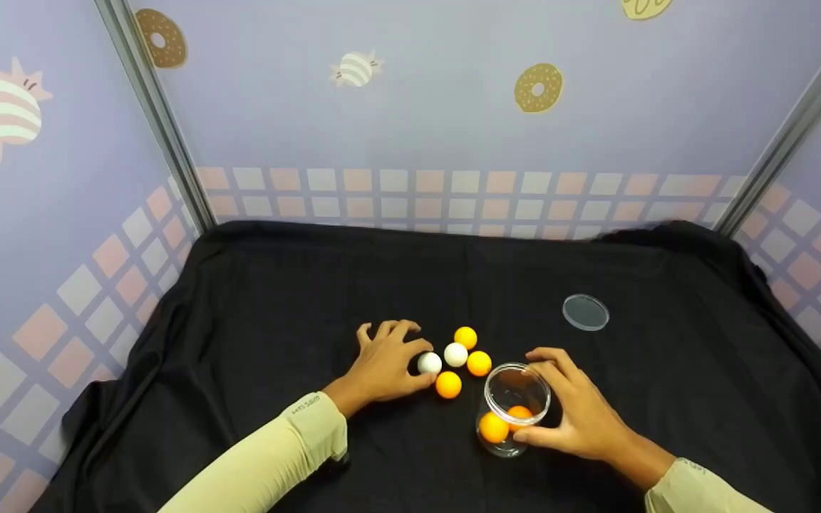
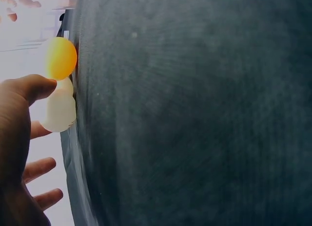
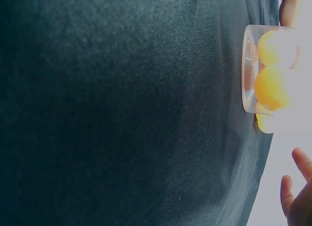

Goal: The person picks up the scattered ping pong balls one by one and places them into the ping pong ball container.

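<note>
My left hand [image 1: 385,363] has its thumb and index finger around a white ping-pong ball [image 1: 430,364], pinching it at the cloth; the other fingers are spread. Close beside it lie another white ball [image 1: 456,354] and three orange balls [image 1: 448,385]. In the left wrist view, the thumb is above the pinched white ball [image 2: 61,111], near an orange ball [image 2: 62,58]. My right hand [image 1: 578,413] grips a clear round jar [image 1: 517,369], thumb in front and fingers behind. The lidless jar stands on the cloth with two orange balls [image 3: 272,88] inside.
A clear round lid [image 1: 586,312] lies flat behind the right hand. Black cloth [image 1: 296,285] with folds at its edges covers the table. Patterned lilac panels [image 1: 439,107] with metal corner posts enclose the back and sides.
</note>
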The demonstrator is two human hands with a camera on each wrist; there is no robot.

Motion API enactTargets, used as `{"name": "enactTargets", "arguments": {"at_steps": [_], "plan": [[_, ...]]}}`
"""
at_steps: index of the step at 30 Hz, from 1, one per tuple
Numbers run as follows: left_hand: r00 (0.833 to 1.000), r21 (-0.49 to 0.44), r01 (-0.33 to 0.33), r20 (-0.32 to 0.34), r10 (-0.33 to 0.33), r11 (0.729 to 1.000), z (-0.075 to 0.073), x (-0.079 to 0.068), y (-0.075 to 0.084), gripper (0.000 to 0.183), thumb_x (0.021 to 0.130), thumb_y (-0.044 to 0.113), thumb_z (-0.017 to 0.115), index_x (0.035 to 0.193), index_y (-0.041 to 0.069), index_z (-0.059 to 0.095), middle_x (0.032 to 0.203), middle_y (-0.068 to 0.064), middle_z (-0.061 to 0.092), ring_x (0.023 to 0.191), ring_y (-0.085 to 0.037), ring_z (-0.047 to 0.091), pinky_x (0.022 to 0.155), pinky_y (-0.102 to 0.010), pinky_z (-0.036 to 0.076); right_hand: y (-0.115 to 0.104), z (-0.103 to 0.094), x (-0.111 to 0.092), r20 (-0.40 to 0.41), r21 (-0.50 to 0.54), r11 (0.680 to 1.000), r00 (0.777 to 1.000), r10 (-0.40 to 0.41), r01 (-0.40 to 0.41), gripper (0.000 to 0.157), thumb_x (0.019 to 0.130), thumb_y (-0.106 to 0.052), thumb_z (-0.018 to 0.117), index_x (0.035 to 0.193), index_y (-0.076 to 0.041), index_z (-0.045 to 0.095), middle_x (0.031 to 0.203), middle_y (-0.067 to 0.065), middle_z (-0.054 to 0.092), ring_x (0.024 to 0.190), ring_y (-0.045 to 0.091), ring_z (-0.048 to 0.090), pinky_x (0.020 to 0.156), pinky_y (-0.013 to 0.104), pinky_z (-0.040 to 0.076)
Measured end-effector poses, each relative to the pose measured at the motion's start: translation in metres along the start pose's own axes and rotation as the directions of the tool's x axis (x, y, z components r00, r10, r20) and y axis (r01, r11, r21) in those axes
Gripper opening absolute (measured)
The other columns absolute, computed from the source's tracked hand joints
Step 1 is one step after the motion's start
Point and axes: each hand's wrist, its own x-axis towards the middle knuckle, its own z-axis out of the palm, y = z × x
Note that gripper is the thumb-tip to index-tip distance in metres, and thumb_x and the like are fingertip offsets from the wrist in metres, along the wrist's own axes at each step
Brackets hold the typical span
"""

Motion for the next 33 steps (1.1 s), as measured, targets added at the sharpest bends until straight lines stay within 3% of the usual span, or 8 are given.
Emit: {"name": "enactTargets", "arguments": {"at_steps": [19, 33], "plan": [[1.000, 0.014, -0.006, 0.018, 0.005, 1.000, -0.001, 0.000, 0.001, 0.039, 0.088, 0.058, 0.068, 0.117, 0.032, 0.072, 0.143, -0.004, 0.054, 0.133, -0.032, 0.046, 0.107, -0.074, 0.019, -0.001, 0.000, 0.000, -0.001, 0.005, 1.000, 1.000, 0.006, -0.006, 0.078, 0.059, -0.057, 0.094, 0.125, -0.029, 0.063, 0.138, 0.007, 0.055, 0.115, 0.016, 0.058, 0.089, 0.047, 0.053], [0.999, -0.024, -0.007, -0.047, 0.005, 1.000, -0.013, 0.004, 0.005, 0.039, 0.086, 0.056, 0.072, 0.116, 0.031, 0.072, 0.142, -0.003, 0.055, 0.133, -0.032, 0.046, 0.105, -0.073, 0.020, -0.001, 0.001, 0.000, -0.002, -0.003, 1.000, 1.000, 0.005, -0.005, 0.078, 0.058, -0.057, 0.094, 0.125, -0.030, 0.063, 0.138, 0.005, 0.054, 0.114, 0.016, 0.058, 0.088, 0.048, 0.053]]}}
